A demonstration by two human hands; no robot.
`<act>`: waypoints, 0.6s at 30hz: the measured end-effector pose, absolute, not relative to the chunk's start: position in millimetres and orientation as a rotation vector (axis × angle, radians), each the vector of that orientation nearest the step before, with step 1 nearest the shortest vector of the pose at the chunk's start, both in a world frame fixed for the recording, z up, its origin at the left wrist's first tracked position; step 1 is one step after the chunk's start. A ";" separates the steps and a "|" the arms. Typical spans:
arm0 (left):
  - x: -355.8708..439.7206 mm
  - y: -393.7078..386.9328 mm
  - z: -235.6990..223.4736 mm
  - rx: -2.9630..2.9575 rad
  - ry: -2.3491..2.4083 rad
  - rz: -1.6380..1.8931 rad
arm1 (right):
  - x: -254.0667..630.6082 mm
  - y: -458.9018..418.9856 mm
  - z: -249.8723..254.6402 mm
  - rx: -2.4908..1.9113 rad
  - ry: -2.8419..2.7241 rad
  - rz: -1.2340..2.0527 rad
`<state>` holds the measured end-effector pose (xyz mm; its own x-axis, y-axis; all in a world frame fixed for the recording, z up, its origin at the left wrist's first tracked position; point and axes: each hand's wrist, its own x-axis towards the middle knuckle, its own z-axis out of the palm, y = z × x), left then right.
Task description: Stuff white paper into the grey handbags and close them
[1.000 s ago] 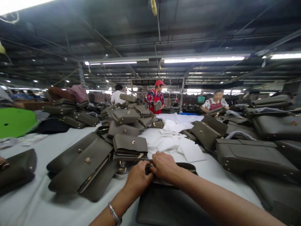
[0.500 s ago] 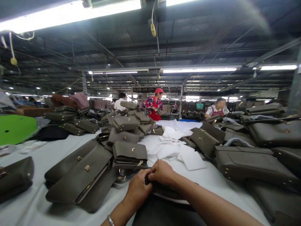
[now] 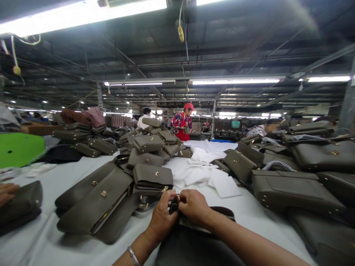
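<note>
Right in front of me lies a dark olive handbag [image 3: 194, 247], partly covered by my forearms. At its upper edge my left hand [image 3: 162, 212] pinches a dark strap piece [image 3: 173, 205]. My right hand [image 3: 194, 207] closes on the same spot from the other side, touching a small gold-coloured fitting [image 3: 178, 198]. The fingers hide most of that piece. Just beyond my left hand sits a flap handbag [image 3: 152, 177] with a gold clasp. Left of it, two more handbags [image 3: 97, 210] lie overlapping, one with its flap raised.
Piled handbags [image 3: 149, 144] rise ahead, and more handbags [image 3: 291, 188] crowd the right side. White sheets [image 3: 205, 175] spread across the middle of the white-covered table [image 3: 36, 199]. At the left edge another person's hand [image 3: 8, 192] rests on a handbag. Co-workers [image 3: 183, 120] stand behind the piles.
My fingers have shifted slightly on the strap piece, and the gold fitting now shows. Another person's hand has come onto the far-left handbag. The co-worker at the right has bent lower.
</note>
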<state>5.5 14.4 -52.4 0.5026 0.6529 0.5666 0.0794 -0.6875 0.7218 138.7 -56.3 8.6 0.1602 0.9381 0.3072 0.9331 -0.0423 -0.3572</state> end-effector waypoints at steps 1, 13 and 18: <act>6.4 13.6 -52.1 2.133 0.591 1.217 | 136.9 -58.4 10.1 -1.995 -1.805 -0.067; 7.6 21.3 -36.5 2.375 0.719 0.819 | 126.8 -59.9 14.3 -2.104 -1.919 -0.175; 8.7 22.0 -32.1 2.420 0.806 0.743 | 124.3 -56.7 24.9 -2.135 -1.946 -0.178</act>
